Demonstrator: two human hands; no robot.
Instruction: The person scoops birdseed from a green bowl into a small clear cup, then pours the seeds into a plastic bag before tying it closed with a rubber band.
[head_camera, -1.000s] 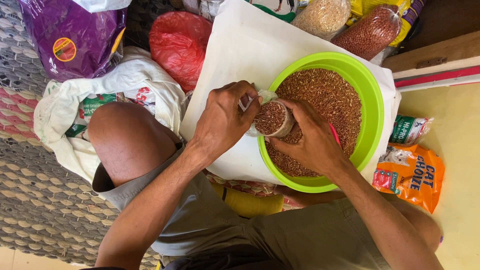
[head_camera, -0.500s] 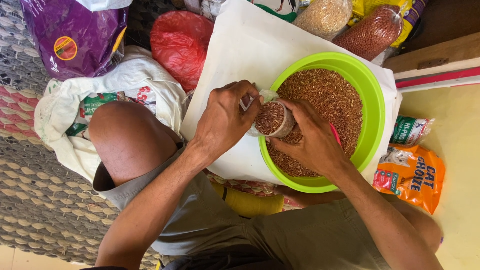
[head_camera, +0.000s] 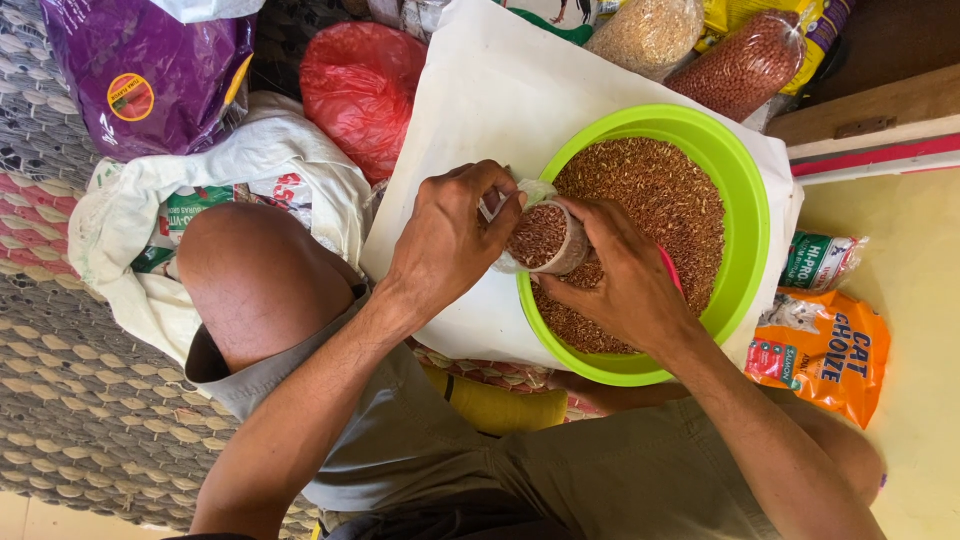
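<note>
Woven matting (head_camera: 60, 420) in grey and pink is covering the floor at the left of the head view, and a pale yellow floor (head_camera: 920, 250) is showing at the right edge. Someone is sitting low, one bare knee (head_camera: 255, 280) rising at centre left, over a white sheet (head_camera: 480, 110) spread under a lime green basin (head_camera: 745, 200).

That basin is holding a broad bed of reddish-brown grain (head_camera: 660, 200). At its left rim the left hand (head_camera: 445, 245) is pinching the mouth of a small clear plastic bag (head_camera: 530, 195), fingers closed narrow on the film. The right hand (head_camera: 625, 285) is wrapping around a small round cup (head_camera: 548, 240) brimming with the same grain, tipping it toward the bag's opening just above the rim. Something red is peeking out behind the right hand; I cannot tell what it is.

As I judge it, the filling is only getting under way: the cup is looking full, the bag is looking slack and nearly empty, and the basin is carrying plenty more.

Around the sheet, goods are crowding in: a purple bag (head_camera: 140, 75) in the upper left, a red plastic bag (head_camera: 360, 90) beside it, a white printed sack (head_camera: 250, 170) under the knee, clear packs of pale grain (head_camera: 645, 35) and red beans (head_camera: 740, 65) along the top, and an orange pouch (head_camera: 825, 350) with a small green-and-white packet (head_camera: 815, 260) at the right. A wooden ledge (head_camera: 880, 110) is running along the upper right.
</note>
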